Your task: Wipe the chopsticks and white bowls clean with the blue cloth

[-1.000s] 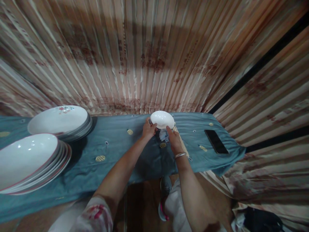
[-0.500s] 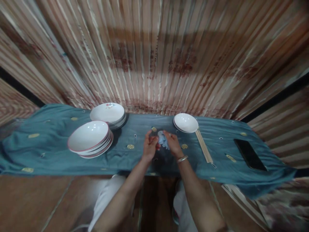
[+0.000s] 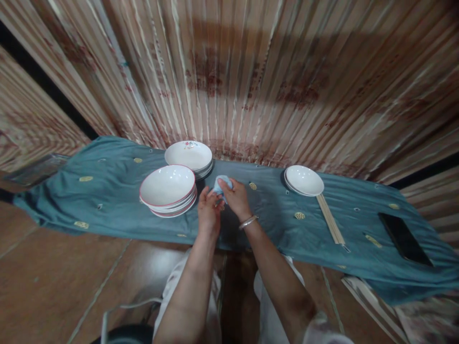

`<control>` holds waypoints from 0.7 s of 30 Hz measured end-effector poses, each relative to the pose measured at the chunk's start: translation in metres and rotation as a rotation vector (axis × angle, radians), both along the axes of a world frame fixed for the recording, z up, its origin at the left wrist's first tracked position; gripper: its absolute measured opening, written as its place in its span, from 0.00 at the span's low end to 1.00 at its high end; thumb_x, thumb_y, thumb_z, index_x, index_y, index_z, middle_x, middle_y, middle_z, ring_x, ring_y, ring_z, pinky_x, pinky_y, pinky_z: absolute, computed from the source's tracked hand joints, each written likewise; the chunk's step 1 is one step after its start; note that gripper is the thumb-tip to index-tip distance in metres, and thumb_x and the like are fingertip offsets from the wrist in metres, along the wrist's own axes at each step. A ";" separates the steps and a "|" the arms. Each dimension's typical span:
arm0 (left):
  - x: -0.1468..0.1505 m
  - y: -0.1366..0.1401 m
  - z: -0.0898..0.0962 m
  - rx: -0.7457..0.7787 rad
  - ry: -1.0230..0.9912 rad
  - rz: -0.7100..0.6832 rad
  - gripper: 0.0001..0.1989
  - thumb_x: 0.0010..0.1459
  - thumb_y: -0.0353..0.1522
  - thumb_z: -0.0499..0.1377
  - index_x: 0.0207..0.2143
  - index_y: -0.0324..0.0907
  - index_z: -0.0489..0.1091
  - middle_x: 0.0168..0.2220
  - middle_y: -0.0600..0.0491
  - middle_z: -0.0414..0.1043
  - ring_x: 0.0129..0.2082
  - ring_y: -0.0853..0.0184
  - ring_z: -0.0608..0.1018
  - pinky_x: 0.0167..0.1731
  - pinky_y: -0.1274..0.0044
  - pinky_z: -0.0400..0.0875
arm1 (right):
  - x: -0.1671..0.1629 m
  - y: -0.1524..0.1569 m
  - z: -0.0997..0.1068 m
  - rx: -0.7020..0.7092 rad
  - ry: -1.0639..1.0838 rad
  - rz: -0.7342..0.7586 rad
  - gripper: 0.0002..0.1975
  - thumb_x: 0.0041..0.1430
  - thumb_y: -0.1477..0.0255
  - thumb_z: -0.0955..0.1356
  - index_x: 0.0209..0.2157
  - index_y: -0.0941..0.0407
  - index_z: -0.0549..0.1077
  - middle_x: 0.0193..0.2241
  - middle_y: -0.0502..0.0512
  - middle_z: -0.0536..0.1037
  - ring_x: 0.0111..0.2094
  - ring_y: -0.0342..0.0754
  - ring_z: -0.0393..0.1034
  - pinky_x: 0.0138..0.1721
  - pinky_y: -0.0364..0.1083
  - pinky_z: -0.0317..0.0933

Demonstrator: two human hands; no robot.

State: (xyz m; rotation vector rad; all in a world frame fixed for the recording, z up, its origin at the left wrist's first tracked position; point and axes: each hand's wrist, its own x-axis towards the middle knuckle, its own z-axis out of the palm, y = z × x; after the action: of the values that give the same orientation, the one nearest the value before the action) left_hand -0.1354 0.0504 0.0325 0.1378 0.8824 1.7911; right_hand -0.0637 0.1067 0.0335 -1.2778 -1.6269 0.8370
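The cloth (image 3: 223,184), pale blue and bunched, is above the tabletop (image 3: 265,210), near its middle along the length and just to the right of the larger bowls. Clock readings here are taken from the cloth, with 12 pointing away from the person.

The right hand (image 3: 236,192), at 4 o'clock, has its grip clamped on the cloth, thumb pressed across the top. A bangle (image 3: 248,222) circles that wrist. The left hand (image 3: 209,205), at 7 o'clock, is turned partly upward, fingers loosely curled with the tips right by the cloth's lower edge; I cannot tell whether its grip closes on the fabric.

At 9 o'clock, near the left hand, is the red-rimmed stack (image 3: 167,186) of white bowls. At 10 o'clock, close behind it, is the floral stack (image 3: 188,155), its top piece printed with small flowers towards the far rim. Well out at 3 o'clock are the small bowls (image 3: 304,180), white and nested. Between 3 and 4, the chopsticks (image 3: 330,219) lie bundled side by side, running from 11 to 5, their upper ends at the small bowls' near rim. Farther out, also between 3 and 4, lies the phone (image 3: 405,239), dark. The curtain (image 3: 233,71) hangs in pleats at 12.
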 end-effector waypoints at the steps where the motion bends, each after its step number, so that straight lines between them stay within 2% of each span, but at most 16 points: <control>1: -0.004 0.000 0.000 0.014 -0.011 0.002 0.17 0.45 0.26 0.63 0.39 0.42 0.67 0.30 0.59 0.72 0.26 0.75 0.74 0.29 0.81 0.67 | -0.009 0.002 0.008 0.016 -0.100 -0.008 0.19 0.57 0.56 0.64 0.23 0.56 0.70 0.20 0.47 0.70 0.22 0.42 0.61 0.26 0.41 0.54; 4: -0.013 0.000 -0.003 0.092 -0.026 0.005 0.11 0.45 0.26 0.63 0.33 0.42 0.66 0.28 0.59 0.71 0.27 0.74 0.74 0.30 0.81 0.68 | -0.037 0.010 0.028 0.055 -0.312 0.023 0.19 0.58 0.54 0.64 0.28 0.56 0.72 0.25 0.52 0.75 0.27 0.45 0.67 0.30 0.42 0.57; 7: -0.017 0.001 -0.008 0.124 -0.049 0.022 0.08 0.46 0.26 0.62 0.28 0.41 0.65 0.27 0.58 0.71 0.26 0.73 0.75 0.28 0.81 0.66 | -0.058 0.016 0.038 0.031 -0.474 0.101 0.23 0.57 0.50 0.64 0.32 0.57 0.75 0.28 0.56 0.78 0.31 0.48 0.71 0.33 0.43 0.60; 11: -0.018 0.004 -0.010 0.169 -0.077 0.035 0.05 0.47 0.27 0.60 0.29 0.41 0.66 0.28 0.58 0.73 0.26 0.74 0.74 0.27 0.82 0.65 | -0.073 0.019 0.041 -0.003 -0.598 0.159 0.16 0.56 0.60 0.66 0.36 0.59 0.75 0.32 0.58 0.79 0.34 0.50 0.72 0.35 0.44 0.62; 14: -0.019 0.004 -0.009 0.186 -0.079 0.027 0.05 0.48 0.28 0.60 0.31 0.42 0.68 0.28 0.57 0.74 0.27 0.73 0.75 0.29 0.81 0.65 | -0.075 0.017 0.043 -0.002 -0.606 0.164 0.12 0.56 0.67 0.64 0.36 0.58 0.75 0.33 0.57 0.79 0.34 0.50 0.72 0.36 0.44 0.62; 21: -0.022 0.000 -0.008 0.117 -0.050 -0.015 0.04 0.48 0.31 0.60 0.28 0.41 0.69 0.28 0.56 0.74 0.27 0.72 0.74 0.30 0.79 0.66 | -0.069 0.008 0.044 0.008 -0.430 0.095 0.09 0.54 0.70 0.63 0.30 0.56 0.73 0.24 0.49 0.73 0.27 0.45 0.65 0.32 0.42 0.58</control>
State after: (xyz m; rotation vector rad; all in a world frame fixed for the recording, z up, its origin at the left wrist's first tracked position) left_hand -0.1573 0.0502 0.0241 0.1737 0.7401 1.8245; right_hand -0.1330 0.1145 0.0778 -1.4546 -2.0378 0.6377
